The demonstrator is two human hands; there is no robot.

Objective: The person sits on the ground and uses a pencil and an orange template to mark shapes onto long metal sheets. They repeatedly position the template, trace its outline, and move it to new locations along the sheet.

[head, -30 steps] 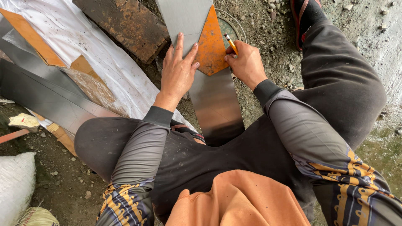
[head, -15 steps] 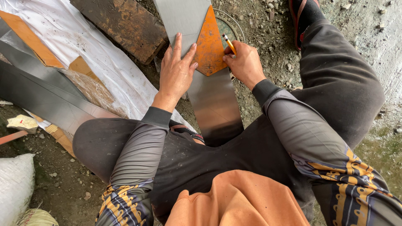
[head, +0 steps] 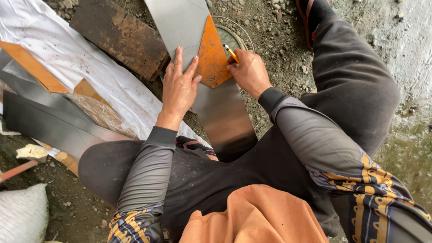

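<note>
A long shiny metal strip [head: 223, 114] lies on the ground between my knees. On it rests a rusty orange pointed template [head: 212, 60]. My left hand [head: 179, 87] lies flat with fingers spread, pressing on the strip and touching the template's left edge. My right hand [head: 248, 72] grips a yellow pencil [head: 231, 53], its tip at the template's right edge.
A rusty dark metal plate [head: 121, 38] lies to the upper left. A white sheet [head: 58, 58] carries more grey metal strips [head: 49, 123] and orange pieces [head: 31, 65]. A wire loop [head: 234, 33] sits beyond the template. A white sack [head: 20, 216] is at lower left. Gravel surrounds everything.
My right hand and the pencil have shifted slightly along the template's right edge. My left hand stays pressed in place.
</note>
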